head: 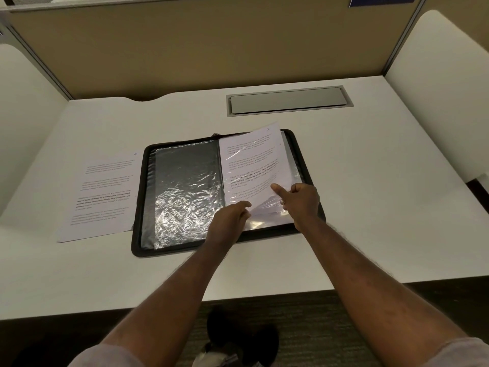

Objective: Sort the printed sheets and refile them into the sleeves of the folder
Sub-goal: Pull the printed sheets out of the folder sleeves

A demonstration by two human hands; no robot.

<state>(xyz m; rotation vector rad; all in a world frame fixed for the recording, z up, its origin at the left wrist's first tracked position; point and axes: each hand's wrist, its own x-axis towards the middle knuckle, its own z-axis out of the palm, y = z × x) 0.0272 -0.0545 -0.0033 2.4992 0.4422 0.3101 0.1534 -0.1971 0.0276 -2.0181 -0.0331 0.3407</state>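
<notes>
From over the person's shoulders, looking down on the white desk (370, 181): the black zip-edged folder with clear plastic sleeves (227, 192) lies spread open in the middle, and the action is all on its right-hand page. The white printed sheet of text with a bold line in it (251, 165) stands partly in the right-hand clear sleeve (267, 223), its top edge poking out past the folder's far rim, a little askew. The left hand (230, 218) has fingers curled at the sleeve's near edge, pinching what looks like the plastic lip, though exactly which layer I can't tell. The right hand (301, 200) has its fingers curled round the sheet's lower right edge, thumb stretched flat across the print. So, I'd judge, one sheet mid-insertion, not yet seated. The crinkled, shiny left-hand sleeve (185, 192) appears empty, just dark backing behind the glare. And off to the left, flat on the desk just beside the folder, a second white printed sheet (103, 194) waits its turn. By my reckoning the filing has barely begun; whether more sheets sit under these, I can't see.
</notes>
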